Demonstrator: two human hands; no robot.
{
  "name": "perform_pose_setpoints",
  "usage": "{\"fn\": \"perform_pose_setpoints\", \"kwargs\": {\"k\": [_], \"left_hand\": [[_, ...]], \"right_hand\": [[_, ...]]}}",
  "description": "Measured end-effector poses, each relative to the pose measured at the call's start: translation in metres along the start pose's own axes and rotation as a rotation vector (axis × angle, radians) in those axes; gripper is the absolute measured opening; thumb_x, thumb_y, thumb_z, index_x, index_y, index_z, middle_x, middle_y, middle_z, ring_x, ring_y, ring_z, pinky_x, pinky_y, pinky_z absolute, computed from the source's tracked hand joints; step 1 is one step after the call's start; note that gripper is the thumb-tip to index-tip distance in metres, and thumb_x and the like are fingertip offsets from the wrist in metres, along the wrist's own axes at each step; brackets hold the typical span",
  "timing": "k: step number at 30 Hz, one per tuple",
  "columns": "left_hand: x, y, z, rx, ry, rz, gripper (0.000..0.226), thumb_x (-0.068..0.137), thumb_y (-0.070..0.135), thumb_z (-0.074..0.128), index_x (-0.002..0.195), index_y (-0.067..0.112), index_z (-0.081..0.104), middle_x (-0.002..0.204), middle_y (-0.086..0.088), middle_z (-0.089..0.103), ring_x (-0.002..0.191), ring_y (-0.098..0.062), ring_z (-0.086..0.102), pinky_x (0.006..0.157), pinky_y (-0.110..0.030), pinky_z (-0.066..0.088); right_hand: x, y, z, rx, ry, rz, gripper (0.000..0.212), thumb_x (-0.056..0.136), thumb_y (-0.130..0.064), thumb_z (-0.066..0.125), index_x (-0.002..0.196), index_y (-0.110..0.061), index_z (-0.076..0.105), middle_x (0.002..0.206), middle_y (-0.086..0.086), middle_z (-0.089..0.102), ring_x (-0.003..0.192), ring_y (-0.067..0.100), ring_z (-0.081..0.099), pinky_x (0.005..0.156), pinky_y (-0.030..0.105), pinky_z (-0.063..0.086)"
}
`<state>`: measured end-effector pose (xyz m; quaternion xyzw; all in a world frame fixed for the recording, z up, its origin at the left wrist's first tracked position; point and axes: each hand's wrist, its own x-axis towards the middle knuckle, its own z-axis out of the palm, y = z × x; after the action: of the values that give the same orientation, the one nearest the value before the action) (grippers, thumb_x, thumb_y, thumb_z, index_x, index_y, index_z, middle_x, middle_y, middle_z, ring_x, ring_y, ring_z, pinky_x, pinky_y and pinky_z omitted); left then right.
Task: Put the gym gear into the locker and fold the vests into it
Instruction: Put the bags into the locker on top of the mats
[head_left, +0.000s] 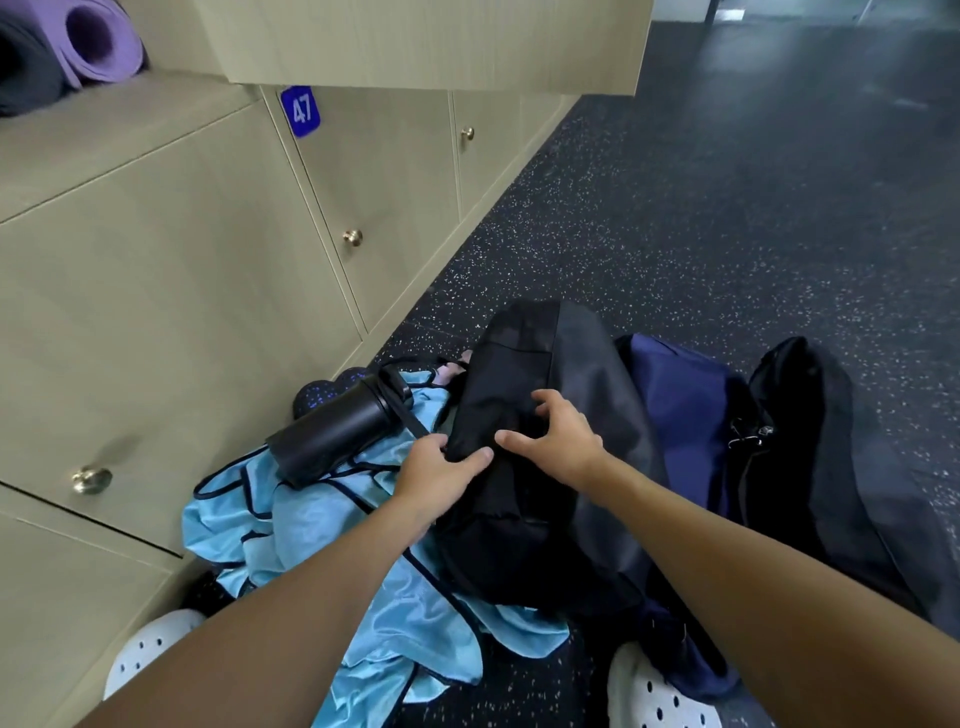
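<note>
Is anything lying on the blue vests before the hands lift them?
Yes. A black bottle lies on its side across the blue vests, and the black bag, which the left hand grips, overlaps their right side.

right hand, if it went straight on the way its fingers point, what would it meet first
The black bag: the right hand points forward-left with its fingertips right at the bag's fabric. Whether they touch it is unclear.

The vests (322, 525) are glossy, satiny blue cloth, and the bag (524, 415) is matt black fabric. The bottle (332, 431) looks matt black, the locker doors (171, 291) smooth pale wood-look with shiny brass-coloured metal knobs (91, 479), and the floor (675, 234) speckled and rough.
</note>
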<state>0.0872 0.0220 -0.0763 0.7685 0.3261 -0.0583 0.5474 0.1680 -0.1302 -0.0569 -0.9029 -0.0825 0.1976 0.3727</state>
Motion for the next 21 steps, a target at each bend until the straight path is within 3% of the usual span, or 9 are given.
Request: {"fn": "perform_pose_setpoints", "kwargs": {"k": [2,5,8,11,14,15,17,19,21], "left_hand": [[-0.003,0.006,0.004,-0.042,-0.015,0.040,0.032,0.077,0.033,0.081,0.097,0.009,0.071,0.092,-0.015,0.075,0.086,-0.031,0.072,0.085,-0.051,0.058],[-0.009,0.015,0.009,-0.117,0.026,0.114,0.009,0.083,0.007,0.075,0.090,0.005,0.071,0.094,-0.018,0.074,0.094,-0.037,0.070,0.086,-0.052,0.057],[-0.014,0.030,0.000,-0.078,0.075,0.228,0.021,0.083,-0.003,0.069,0.082,0.018,0.071,0.087,-0.004,0.076,0.092,-0.026,0.072,0.089,-0.047,0.056],[-0.022,0.049,-0.027,0.042,0.053,0.380,0.025,0.083,-0.004,0.067,0.089,0.020,0.074,0.089,0.001,0.077,0.091,-0.018,0.071,0.091,-0.045,0.055],[-0.039,0.074,-0.062,0.190,0.050,0.520,0.031,0.082,0.006,0.066,0.095,0.033,0.073,0.093,0.007,0.076,0.093,-0.017,0.071,0.093,-0.043,0.055],[-0.047,0.083,-0.074,0.237,0.044,0.562,0.035,0.082,0.008,0.066,0.096,0.040,0.072,0.093,0.015,0.075,0.093,-0.013,0.070,0.093,-0.040,0.055],[-0.063,0.098,-0.096,0.354,0.036,0.645,0.037,0.085,0.005,0.066,0.104,0.036,0.073,0.092,0.029,0.071,0.092,-0.001,0.067,0.094,-0.030,0.053],[-0.081,0.112,-0.117,0.448,0.047,0.721,0.037,0.086,0.000,0.066,0.112,0.025,0.074,0.097,0.026,0.070,0.095,0.000,0.066,0.093,-0.020,0.049],[-0.101,0.124,-0.140,0.502,0.058,0.760,0.036,0.087,-0.004,0.066,0.113,0.019,0.074,0.103,0.017,0.070,0.098,-0.001,0.063,0.091,-0.011,0.044]], "right_hand": [[0.003,0.003,0.003,0.054,-0.018,0.004,0.082,0.078,-0.051,0.077,0.145,-0.024,0.037,0.137,-0.002,0.050,0.131,0.021,0.045,0.112,0.045,0.031],[0.005,0.007,0.002,0.134,-0.057,0.006,0.081,0.079,-0.039,0.080,0.145,-0.020,0.037,0.120,0.000,0.054,0.115,0.020,0.055,0.104,0.038,0.043],[0.005,0.004,-0.005,0.222,-0.077,0.006,0.080,0.082,-0.020,0.079,0.148,-0.015,0.033,0.096,-0.001,0.059,0.090,0.015,0.059,0.082,0.026,0.047],[0.000,-0.008,-0.012,0.284,-0.095,-0.033,0.083,0.083,-0.006,0.075,0.151,-0.014,0.028,0.097,0.012,0.070,0.081,0.016,0.063,0.078,0.029,0.053],[-0.008,-0.030,-0.020,0.309,-0.074,-0.114,0.084,0.084,-0.005,0.073,0.151,-0.026,0.027,0.096,0.006,0.063,0.077,0.013,0.058,0.068,0.024,0.047],[-0.011,-0.040,-0.026,0.308,-0.044,-0.158,0.085,0.083,-0.005,0.073,0.151,-0.029,0.028,0.098,0.003,0.057,0.081,0.013,0.055,0.071,0.024,0.046],[-0.017,-0.062,-0.041,0.251,0.031,-0.277,0.089,0.081,-0.007,0.074,0.152,-0.032,0.026,0.112,0.002,0.045,0.100,0.018,0.051,0.089,0.030,0.047],[-0.023,-0.086,-0.059,0.052,0.084,-0.365,0.088,0.082,-0.014,0.075,0.152,-0.036,0.026,0.130,0.004,0.034,0.125,0.025,0.038,0.109,0.042,0.036],[-0.033,-0.106,-0.073,-0.226,0.152,-0.435,0.075,0.083,-0.026,0.075,0.147,-0.039,0.036,0.147,0.003,0.024,0.137,0.029,0.022,0.114,0.048,0.025]]}}
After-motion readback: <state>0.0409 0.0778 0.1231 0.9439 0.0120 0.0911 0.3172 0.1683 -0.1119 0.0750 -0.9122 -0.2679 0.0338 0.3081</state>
